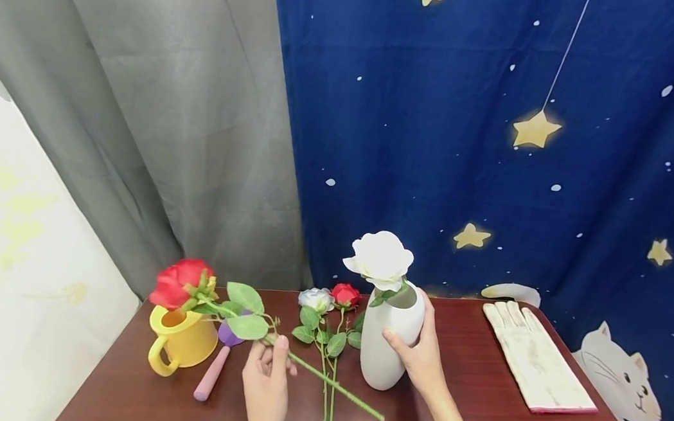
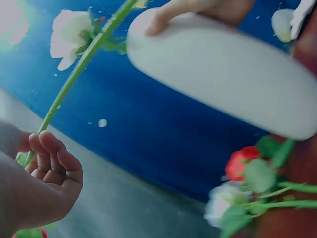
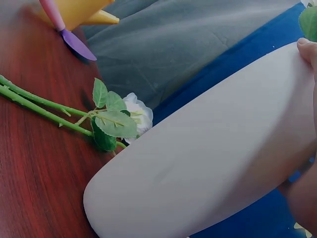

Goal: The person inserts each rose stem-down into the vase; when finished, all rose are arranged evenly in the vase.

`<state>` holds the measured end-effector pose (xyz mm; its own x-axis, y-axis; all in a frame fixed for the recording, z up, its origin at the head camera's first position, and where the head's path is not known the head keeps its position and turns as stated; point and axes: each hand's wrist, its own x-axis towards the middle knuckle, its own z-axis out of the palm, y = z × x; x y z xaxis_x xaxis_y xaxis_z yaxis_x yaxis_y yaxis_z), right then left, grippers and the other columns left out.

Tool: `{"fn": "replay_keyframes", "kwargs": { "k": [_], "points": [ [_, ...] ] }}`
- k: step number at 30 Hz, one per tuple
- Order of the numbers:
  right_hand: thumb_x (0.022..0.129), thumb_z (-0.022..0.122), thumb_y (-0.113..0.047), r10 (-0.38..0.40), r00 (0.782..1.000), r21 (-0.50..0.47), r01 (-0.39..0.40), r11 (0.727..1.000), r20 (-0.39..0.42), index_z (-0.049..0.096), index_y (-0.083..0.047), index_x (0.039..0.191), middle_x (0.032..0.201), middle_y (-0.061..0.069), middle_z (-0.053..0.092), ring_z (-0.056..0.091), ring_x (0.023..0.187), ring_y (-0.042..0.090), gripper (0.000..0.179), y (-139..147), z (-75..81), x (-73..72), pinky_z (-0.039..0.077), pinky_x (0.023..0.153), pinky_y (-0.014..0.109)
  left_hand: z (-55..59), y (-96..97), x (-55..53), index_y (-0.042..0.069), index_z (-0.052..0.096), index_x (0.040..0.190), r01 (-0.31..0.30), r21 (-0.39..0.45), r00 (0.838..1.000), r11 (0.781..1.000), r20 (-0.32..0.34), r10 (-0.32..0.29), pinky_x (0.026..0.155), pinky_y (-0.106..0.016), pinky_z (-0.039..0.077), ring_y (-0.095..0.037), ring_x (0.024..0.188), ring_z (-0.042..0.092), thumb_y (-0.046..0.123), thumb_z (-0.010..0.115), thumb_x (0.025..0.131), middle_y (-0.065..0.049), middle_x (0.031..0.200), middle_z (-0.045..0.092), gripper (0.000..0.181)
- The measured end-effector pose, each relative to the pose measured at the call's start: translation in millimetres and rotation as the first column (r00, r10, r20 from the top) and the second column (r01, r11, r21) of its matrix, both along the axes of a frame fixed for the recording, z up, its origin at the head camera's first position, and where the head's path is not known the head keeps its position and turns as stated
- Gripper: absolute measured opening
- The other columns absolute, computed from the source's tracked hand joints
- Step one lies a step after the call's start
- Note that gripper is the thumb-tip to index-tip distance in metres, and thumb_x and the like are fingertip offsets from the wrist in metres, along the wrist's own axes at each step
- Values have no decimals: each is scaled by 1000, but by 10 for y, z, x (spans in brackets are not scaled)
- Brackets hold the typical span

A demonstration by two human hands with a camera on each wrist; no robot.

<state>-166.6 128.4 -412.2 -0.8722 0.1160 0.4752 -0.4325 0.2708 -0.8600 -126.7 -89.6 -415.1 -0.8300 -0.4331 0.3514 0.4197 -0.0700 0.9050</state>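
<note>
My left hand [image 1: 267, 377] pinches the green stem of a red rose [image 1: 177, 284] between thumb and fingers. The bloom points up and left, over the yellow watering can, and the bare stem end slants down to the right across two other stems. With my right hand [image 1: 423, 357] I grip a white vase [image 1: 383, 348] round its upper side, thumb on the front. A white rose [image 1: 381, 259] stands in the vase, its bloom above the rim and its lower stem hidden inside. In the right wrist view the vase [image 3: 198, 148] fills much of the picture.
Between my hands lie a pale rose [image 1: 317, 299] and a smaller red rose [image 1: 346, 295]. To the left are the yellow watering can [image 1: 190, 343] and a trowel with a pink handle [image 1: 212, 373]. A pair of white gloves [image 1: 539, 358] lies at the right.
</note>
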Motion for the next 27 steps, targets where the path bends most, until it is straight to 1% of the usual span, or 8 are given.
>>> {"fn": "replay_keyframes", "kwargs": {
  "k": [4, 9, 11, 15, 19, 22, 25, 27],
  "points": [
    [73, 75, -2, 3, 1000, -10, -3, 1000, -12, 23, -12, 145, 136, 8, 41, 45, 111, 16, 89, 30, -92, -56, 42, 86, 38, 234, -50, -148, -4, 49, 90, -12, -8, 995, 1000, -95, 12, 52, -22, 44, -16, 50, 50, 9, 47, 98, -6, 59, 47, 16],
    [72, 77, -6, -5, 1000, -8, 5, 1000, -25, 23, -24, 146, 136, -1, 40, 44, 113, 14, 93, 105, -283, -178, 39, 88, 34, 500, 13, -300, -8, 46, 92, 82, -12, 982, 997, -168, -83, 50, -22, 44, -13, 52, 48, 12, 46, 98, -5, 59, 46, 21],
    [72, 78, -7, 2, 1000, -11, -2, 1000, -28, 23, -26, 146, 136, -2, 40, 44, 113, 14, 93, 111, -303, -195, 39, 88, 34, 574, 54, -350, -9, 45, 92, 107, -18, 976, 994, -189, -108, 48, -22, 42, -12, 52, 47, 12, 46, 98, -4, 58, 45, 21],
    [71, 78, -3, -1, 1000, -1, 1, 1000, -24, 25, -17, 145, 135, 5, 42, 44, 112, 13, 92, 71, -173, -128, 39, 89, 36, 662, 143, -463, -10, 45, 92, 122, -17, 965, 992, -230, -123, 47, -21, 40, -11, 50, 46, 10, 47, 98, -3, 57, 45, 21],
    [70, 77, 1, 23, 1000, 6, -23, 1000, -16, 25, -8, 144, 133, 11, 43, 44, 111, 14, 90, 42, -37, -65, 41, 87, 32, 700, 232, -594, -7, 47, 93, 125, -18, 968, 992, -216, -126, 47, -21, 39, -12, 49, 45, 11, 48, 98, -4, 55, 45, 18],
    [72, 76, -2, 52, 999, -9, -52, 999, -16, 25, -13, 145, 132, 4, 44, 45, 110, 14, 90, 94, -141, -134, 42, 85, 29, 738, 298, -674, -5, 48, 94, 116, -22, 972, 993, -201, -118, 46, -21, 39, -13, 48, 45, 11, 48, 98, -6, 56, 45, 16],
    [73, 77, -6, 57, 998, -28, -57, 998, -12, 25, -19, 145, 133, -1, 43, 46, 111, 15, 90, 138, -266, -203, 43, 85, 31, 785, 357, -734, -5, 47, 94, 108, -30, 971, 994, -213, -112, 45, -23, 40, -15, 47, 45, 13, 48, 98, -9, 56, 46, 18],
    [73, 77, -7, 60, 998, -36, -60, 998, -15, 26, -20, 145, 133, -1, 44, 47, 110, 16, 90, 145, -294, -215, 44, 84, 33, 810, 390, -779, -5, 47, 94, 98, -43, 969, 994, -224, -105, 45, -24, 41, -15, 47, 46, 13, 48, 98, -11, 56, 46, 18]
  ]
}}
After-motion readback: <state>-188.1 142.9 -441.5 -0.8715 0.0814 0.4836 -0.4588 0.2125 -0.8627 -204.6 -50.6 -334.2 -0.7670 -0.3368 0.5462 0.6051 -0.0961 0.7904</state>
